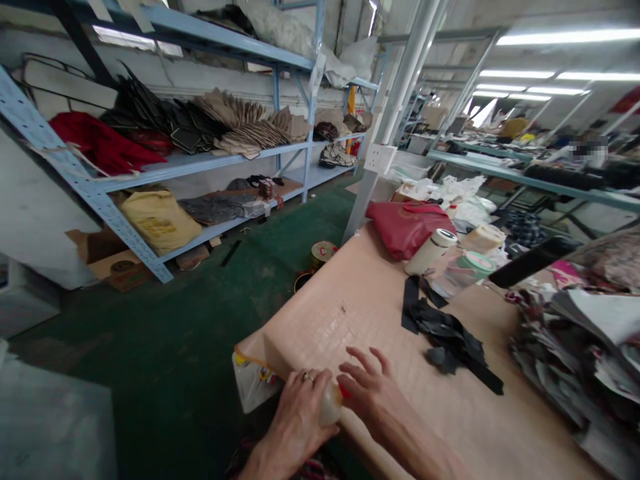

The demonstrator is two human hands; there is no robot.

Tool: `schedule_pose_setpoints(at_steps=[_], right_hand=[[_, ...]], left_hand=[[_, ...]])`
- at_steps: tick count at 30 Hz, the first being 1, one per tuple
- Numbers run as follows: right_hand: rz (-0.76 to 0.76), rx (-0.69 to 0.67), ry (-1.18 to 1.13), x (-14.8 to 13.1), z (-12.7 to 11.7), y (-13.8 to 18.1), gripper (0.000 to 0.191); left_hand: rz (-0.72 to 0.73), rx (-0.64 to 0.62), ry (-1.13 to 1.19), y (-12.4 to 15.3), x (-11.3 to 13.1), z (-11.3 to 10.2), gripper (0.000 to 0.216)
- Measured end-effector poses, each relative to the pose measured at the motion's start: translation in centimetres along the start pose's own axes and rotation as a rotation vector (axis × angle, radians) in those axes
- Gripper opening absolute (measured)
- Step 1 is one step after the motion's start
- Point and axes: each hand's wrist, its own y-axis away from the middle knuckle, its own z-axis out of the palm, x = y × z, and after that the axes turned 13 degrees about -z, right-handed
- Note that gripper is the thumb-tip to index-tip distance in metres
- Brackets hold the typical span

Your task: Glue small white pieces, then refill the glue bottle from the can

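Note:
My left hand (303, 403) is closed around a small pale bottle (331, 405) at the near edge of the tan paper-covered table (350, 307). A ring shows on one finger. My right hand (373, 387) is at the bottle's red cap (344, 390), thumb and a finger on it, the other fingers spread above. Both hands hover over the table's near left corner. A white plastic bag (250, 383) hangs off that corner just left of my left hand.
Black leather scraps (447, 333) lie mid-table. Beyond them are a white flask (431, 251), a tape roll (475, 263), a red bag (407, 227). A heap of cut pieces (575, 347) fills the right side. Blue shelving (200, 163) with stacked material lines the left across a green floor (200, 320).

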Motion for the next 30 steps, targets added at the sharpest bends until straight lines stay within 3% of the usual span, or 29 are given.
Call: schedule_pose_setpoints(at_steps=[3, 8, 12, 15, 18, 23, 26, 28, 30], right_hand=[[0.037, -0.112, -0.039, -0.6, 0.0, -0.9, 0.007], [0.055, -0.221, -0.246, -0.5, -2.1, -1.2, 0.006], [0.146, 0.034, -0.49, 0.1, -2.5, -0.1, 0.008], [0.346, 0.211, -0.697, 0.6, -1.4, 1.1, 0.029], [0.414, 0.299, -0.787, 1.1, -0.6, 2.0, 0.048], [0.412, 0.369, -0.816, 1.6, 0.0, 2.2, 0.05], [0.5, 0.508, -1.082, 1.9, -0.4, 1.7, 0.047], [0.56, 0.672, -1.307, 2.9, -1.8, 1.6, 0.043], [0.625, 0.955, -1.374, 5.2, -4.2, 2.0, 0.04]], left_hand=[[0.045, 0.004, -0.023, -0.2, -0.4, -0.3, 0.061], [0.043, -0.072, 0.059, 0.0, -0.2, -1.1, 0.065], [-0.02, -0.098, 0.193, -0.1, 0.1, -1.6, 0.069], [-0.028, -0.091, 0.279, -0.4, 0.3, -1.5, 0.071], [-0.04, -0.069, 0.321, -0.6, 0.5, -1.2, 0.07], [-0.073, -0.018, 0.353, -1.1, 1.7, -0.5, 0.065], [-0.073, -0.009, 0.432, -2.0, 1.8, 0.2, 0.065], [-0.1, 0.002, 0.534, -2.8, 0.9, 0.5, 0.067], [-0.184, 0.089, 0.609, -3.3, -0.9, 0.3, 0.072]])
